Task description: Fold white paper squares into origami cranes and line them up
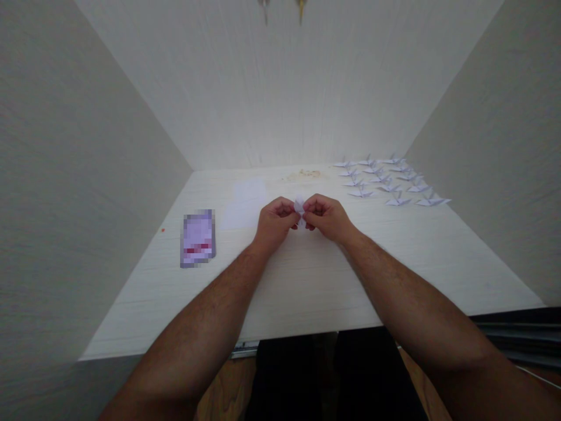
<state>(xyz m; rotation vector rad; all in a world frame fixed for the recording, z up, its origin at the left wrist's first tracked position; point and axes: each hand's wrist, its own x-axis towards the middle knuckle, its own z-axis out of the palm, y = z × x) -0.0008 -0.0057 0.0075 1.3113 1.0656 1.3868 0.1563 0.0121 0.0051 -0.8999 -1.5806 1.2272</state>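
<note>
Between both hands, above the middle of the white table, is a small folded piece of white paper (300,204). My left hand (279,220) pinches it from the left with thumb and fingers. From the right, my right hand (325,215) grips it the same way, the fingertips of the two hands close together. Fingers cover much of the paper, so its exact shape is hard to make out. Several finished white paper cranes (379,178) stand in rows at the back right, beyond my right hand. White paper sheets (243,202) lie flat to the left of my left hand.
A phone-like rectangular object (198,238), blurred by pixelation, lies on the left of the table (307,280). Brownish marks (310,173) show near the back wall. Walls enclose the table at left, back and right. A tiny red bit (163,230) sits at the left edge.
</note>
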